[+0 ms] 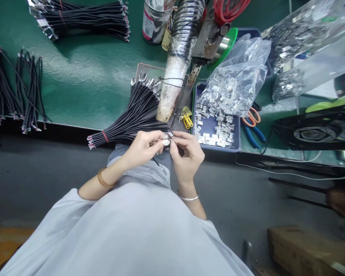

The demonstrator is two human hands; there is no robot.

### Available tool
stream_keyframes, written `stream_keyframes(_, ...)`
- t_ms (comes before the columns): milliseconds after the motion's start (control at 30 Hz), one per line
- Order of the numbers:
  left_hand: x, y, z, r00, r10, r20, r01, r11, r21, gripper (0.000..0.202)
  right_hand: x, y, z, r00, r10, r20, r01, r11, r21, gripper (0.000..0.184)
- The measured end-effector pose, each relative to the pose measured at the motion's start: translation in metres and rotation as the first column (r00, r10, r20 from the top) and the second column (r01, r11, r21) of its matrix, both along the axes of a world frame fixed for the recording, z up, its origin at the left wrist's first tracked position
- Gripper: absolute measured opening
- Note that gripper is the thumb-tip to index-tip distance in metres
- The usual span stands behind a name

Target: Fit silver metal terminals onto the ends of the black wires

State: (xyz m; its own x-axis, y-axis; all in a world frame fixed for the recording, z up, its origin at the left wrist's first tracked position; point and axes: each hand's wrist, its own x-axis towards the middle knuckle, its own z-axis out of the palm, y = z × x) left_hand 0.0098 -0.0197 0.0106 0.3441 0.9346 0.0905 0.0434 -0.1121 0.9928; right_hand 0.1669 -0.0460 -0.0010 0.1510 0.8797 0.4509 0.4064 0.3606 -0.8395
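Observation:
My left hand (143, 149) is closed in a pinch on a black cable (158, 163), whose lower part hangs below the fingers. Opposite it, my right hand (188, 151) pinches at the same spot, its fingertips almost touching the left ones. A small silver connector (170, 134) shows between the fingertips; the exact grip on it is partly hidden. Just beyond the hands, a bundle of black cables (132, 111) lies on the green bench with a red tie round it. Right of my right hand stands a blue tray (237, 132) of small silver connectors (215, 140).
A plastic-wrapped duct (174, 73) reaches down close above the hands, beside a soldering holder (202, 50). Yellow snips (187, 120), blue-handled pliers (253, 136) and a black fan (316, 128) lie rightward. More cable bundles (86, 19) occupy the left of the green bench (83, 76).

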Motion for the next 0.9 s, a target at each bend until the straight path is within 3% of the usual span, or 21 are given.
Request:
stream_keyframes(167, 0.000, 0.004, 0.004, 0.990, -0.026, 0.142, 0.054, 0.979, -0.195, 0.019, 0.001, -0.001, 0.002, 0.991, -0.122, 0.048, 0.112, 0.979, 0.171, 0.013)
stream_keyframes(300, 0.002, 0.007, 0.005, 0.987, -0.005, 0.161, 0.038, 0.978, -0.206, 0.027, 0.004, 0.000, 0.002, 0.980, -0.081, 0.179, 0.023, 0.952, 0.306, 0.014)
stream_keyframes(533, 0.003, 0.009, 0.007, 0.984, 0.089, 0.153, -0.056, 0.977, -0.207, 0.032, 0.003, 0.006, -0.001, 0.995, -0.062, 0.075, 0.048, 0.983, 0.174, 0.006)
stream_keyframes(900, 0.011, 0.010, 0.003, 0.973, 0.188, 0.135, -0.159, 0.967, -0.200, 0.029, 0.007, 0.013, 0.000, 0.925, -0.080, 0.370, -0.067, 0.927, 0.368, 0.018)
